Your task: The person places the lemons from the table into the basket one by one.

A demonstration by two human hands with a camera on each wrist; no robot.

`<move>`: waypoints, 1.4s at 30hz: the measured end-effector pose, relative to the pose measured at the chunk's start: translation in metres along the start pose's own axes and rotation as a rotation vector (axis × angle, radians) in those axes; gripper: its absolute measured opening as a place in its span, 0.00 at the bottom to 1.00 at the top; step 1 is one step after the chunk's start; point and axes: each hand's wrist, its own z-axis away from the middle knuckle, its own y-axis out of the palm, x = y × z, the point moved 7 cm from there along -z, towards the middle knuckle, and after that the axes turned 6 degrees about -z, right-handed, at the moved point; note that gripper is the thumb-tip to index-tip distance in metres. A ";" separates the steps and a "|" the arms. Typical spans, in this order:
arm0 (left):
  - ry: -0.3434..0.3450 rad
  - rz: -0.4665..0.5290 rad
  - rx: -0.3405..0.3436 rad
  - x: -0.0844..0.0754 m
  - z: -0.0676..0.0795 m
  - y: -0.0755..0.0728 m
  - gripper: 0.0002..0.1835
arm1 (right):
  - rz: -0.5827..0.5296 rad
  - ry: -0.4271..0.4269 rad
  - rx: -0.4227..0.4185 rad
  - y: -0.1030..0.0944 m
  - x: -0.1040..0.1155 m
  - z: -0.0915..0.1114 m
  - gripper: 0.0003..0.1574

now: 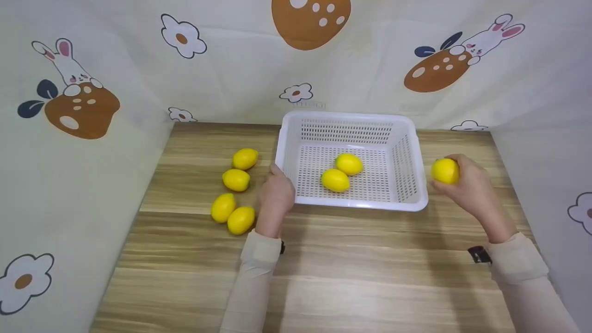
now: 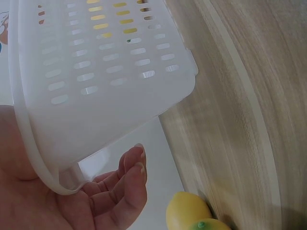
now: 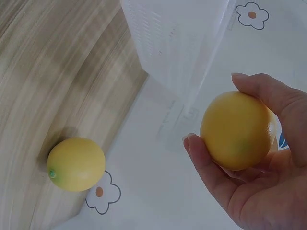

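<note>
A white plastic basket [image 1: 314,202] with slotted walls stands at the back of the table, two lemons [image 1: 349,164] lying together on its floor. My left hand [image 1: 277,192] grips the basket's left rim, its thumb on top and, in the left wrist view, curled fingers [image 2: 129,187] under the rim outside the wall. Right of the basket, my right hand [image 1: 471,185] holds a lemon [image 3: 235,132] between thumb and fingers, raised off the table. Another lemon [image 3: 76,164] rests on the table in the right wrist view; the head view hides it.
Several lemons [image 1: 236,180] lie on the wooden table [image 1: 351,277] left of the basket, close beside my left hand. Pale printed cloth [image 1: 240,74] hangs around the table's back and sides, with the basket's far rim near the back cloth.
</note>
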 end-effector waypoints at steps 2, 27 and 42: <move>0.002 -0.004 -0.004 0.000 0.000 0.000 0.27 | -0.006 0.001 0.008 0.001 0.002 -0.001 0.43; 0.006 -0.056 0.026 -0.002 -0.002 0.001 0.29 | -0.050 -0.022 0.085 0.015 0.033 -0.014 0.43; 0.007 -0.032 0.030 0.000 -0.002 0.001 0.29 | -0.037 -0.016 0.134 0.026 0.043 -0.022 0.45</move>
